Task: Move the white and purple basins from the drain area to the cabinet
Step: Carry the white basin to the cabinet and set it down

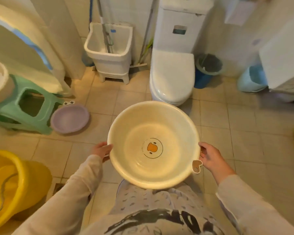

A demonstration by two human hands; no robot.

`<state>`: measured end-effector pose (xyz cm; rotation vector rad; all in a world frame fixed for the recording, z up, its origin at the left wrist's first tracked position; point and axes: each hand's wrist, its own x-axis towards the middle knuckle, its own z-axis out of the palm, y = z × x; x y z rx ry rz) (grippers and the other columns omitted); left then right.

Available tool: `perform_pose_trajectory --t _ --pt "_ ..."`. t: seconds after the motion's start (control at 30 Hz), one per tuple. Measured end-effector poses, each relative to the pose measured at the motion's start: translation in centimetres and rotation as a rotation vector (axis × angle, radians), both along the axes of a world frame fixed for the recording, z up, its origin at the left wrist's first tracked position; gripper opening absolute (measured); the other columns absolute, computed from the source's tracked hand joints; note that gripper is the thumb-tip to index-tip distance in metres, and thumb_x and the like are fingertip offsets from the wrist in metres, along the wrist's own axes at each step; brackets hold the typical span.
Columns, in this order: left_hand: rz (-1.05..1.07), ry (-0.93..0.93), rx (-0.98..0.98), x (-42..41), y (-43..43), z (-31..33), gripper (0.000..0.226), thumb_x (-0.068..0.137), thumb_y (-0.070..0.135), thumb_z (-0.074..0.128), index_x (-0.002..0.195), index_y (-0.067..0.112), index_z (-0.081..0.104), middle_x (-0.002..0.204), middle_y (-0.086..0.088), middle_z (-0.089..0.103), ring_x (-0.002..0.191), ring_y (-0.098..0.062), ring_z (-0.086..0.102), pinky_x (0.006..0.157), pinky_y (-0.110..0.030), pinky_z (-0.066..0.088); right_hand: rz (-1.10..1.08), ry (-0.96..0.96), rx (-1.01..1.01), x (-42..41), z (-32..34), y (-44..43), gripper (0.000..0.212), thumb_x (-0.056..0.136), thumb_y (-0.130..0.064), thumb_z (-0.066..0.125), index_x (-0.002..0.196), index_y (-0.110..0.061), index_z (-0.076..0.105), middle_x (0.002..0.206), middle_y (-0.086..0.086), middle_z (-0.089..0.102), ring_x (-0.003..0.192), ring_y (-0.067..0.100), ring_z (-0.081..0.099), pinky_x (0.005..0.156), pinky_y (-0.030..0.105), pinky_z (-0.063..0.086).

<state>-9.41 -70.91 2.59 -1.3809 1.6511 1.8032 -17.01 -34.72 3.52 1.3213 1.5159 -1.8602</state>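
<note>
A person's left hand [103, 150] and right hand [210, 156] grasp opposite rims of a round, smooth white plastic basin [153, 144], held level above the beige tiled floor [227, 133] in front of a glossy toilet [172, 77]. An orange duck-bill motif inside a thin circle marks the basin's bottom, and a small duck-shaped tab juts from its rim just beside the right hand. The shallow purple basin [70, 118] leans against a mint-green plastic stool [24, 109] at left, well apart from the white one. Glossy yellow tubs [15, 184] sit at lower left; a square white mop sink [109, 50] stands beside the toilet.
</note>
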Motion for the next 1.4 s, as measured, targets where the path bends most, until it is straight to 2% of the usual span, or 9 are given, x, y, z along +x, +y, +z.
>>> perform_pose_trajectory --t 0.37,0.5,0.6,0.7,0.83,1.03,1.2,1.3,1.4 --pt "-0.456 0.072 0.003 -10.1 16.7 1.6 0.016 0.084 0.001 0.057 0.099 0.008 0.059 0.076 -0.008 0.060 0.065 -0.020 0.057 0.050 -0.025 0.054 -0.407 -0.008 0.003 8.0 -1.2 16.1 0.009 0.090 -0.013 0.053 0.083 -0.008 0.058 0.086 0.009 0.062 0.077 0.021 0.057 0.065 0.034 0.046" --pt "-0.498 0.042 -0.010 -12.9 24.4 0.9 0.021 0.086 0.000 0.054 0.103 0.010 0.058 0.077 -0.007 0.059 0.067 -0.017 0.056 0.065 -0.031 0.050 -0.517 -0.035 -0.009 8.9 -1.7 21.7 0.012 0.092 -0.014 0.051 0.085 -0.008 0.058 0.081 0.008 0.066 0.077 0.020 0.057 0.066 0.034 0.046" --pt "-0.535 0.026 0.010 -14.9 30.3 0.0 0.024 0.087 -0.001 0.053 0.107 0.009 0.059 0.080 -0.009 0.059 0.070 -0.020 0.056 0.069 -0.031 0.050 -0.583 -0.040 -0.014 8.9 -1.9 26.5 0.013 0.092 -0.012 0.050 0.084 -0.007 0.058 0.052 0.002 0.070 0.075 0.020 0.057 0.063 0.033 0.045" --pt "-0.586 0.017 0.002 -17.0 35.9 -0.9 0.027 0.087 0.000 0.053 0.113 0.007 0.059 0.081 -0.008 0.060 0.080 -0.024 0.056 0.081 -0.036 0.048 -0.635 -0.038 -0.007 8.2 -1.6 31.3 0.013 0.093 -0.012 0.049 0.084 -0.006 0.058 0.055 0.004 0.071 0.074 0.020 0.057 0.063 0.032 0.046" --pt "-0.622 0.008 0.022 -19.7 43.4 -1.2 0.015 0.088 0.001 0.053 0.096 0.012 0.060 0.074 -0.005 0.056 0.067 -0.019 0.053 0.062 -0.029 0.047 -0.669 0.006 0.025 7.5 -0.6 37.3 0.014 0.093 -0.013 0.050 0.086 -0.006 0.060 0.048 -0.002 0.070 0.075 0.020 0.059 0.063 0.031 0.047" --pt "-0.781 -0.005 0.016 -24.3 52.0 -1.4 0.037 0.089 0.004 0.053 0.126 0.004 0.055 0.075 -0.004 0.055 0.070 -0.019 0.053 0.069 -0.032 0.049 -0.773 0.033 0.045 7.0 -0.2 43.1 0.016 0.093 -0.014 0.049 0.093 -0.005 0.062 0.088 0.011 0.065 0.079 0.020 0.060 0.067 0.031 0.049" --pt "-0.909 -0.017 -0.011 -28.7 58.5 -1.7 0.040 0.090 0.004 0.051 0.129 0.003 0.053 0.080 -0.007 0.055 0.086 -0.026 0.052 0.077 -0.037 0.048 -0.951 -0.017 0.034 6.4 -1.4 45.4 0.014 0.090 -0.014 0.053 0.080 -0.010 0.062 0.082 0.008 0.062 0.076 0.021 0.057 0.062 0.035 0.046" --pt "-0.976 -0.026 -0.034 -31.6 62.8 -2.2 0.042 0.090 0.004 0.052 0.132 0.003 0.052 0.102 -0.012 0.055 0.095 -0.026 0.050 0.082 -0.040 0.049 -1.046 -0.038 0.030 5.0 -1.9 47.3 0.013 0.089 -0.010 0.053 0.078 -0.009 0.061 0.081 0.009 0.061 0.075 0.021 0.057 0.060 0.035 0.046" --pt "-1.025 -0.036 -0.018 -34.8 67.4 -1.9 0.042 0.090 0.002 0.053 0.131 0.002 0.051 0.094 -0.011 0.057 0.084 -0.026 0.053 0.072 -0.035 0.049 -1.108 -0.046 0.026 3.0 -1.9 49.6 0.012 0.088 -0.010 0.054 0.078 -0.009 0.060 0.082 0.010 0.061 0.076 0.023 0.057 0.063 0.036 0.047"
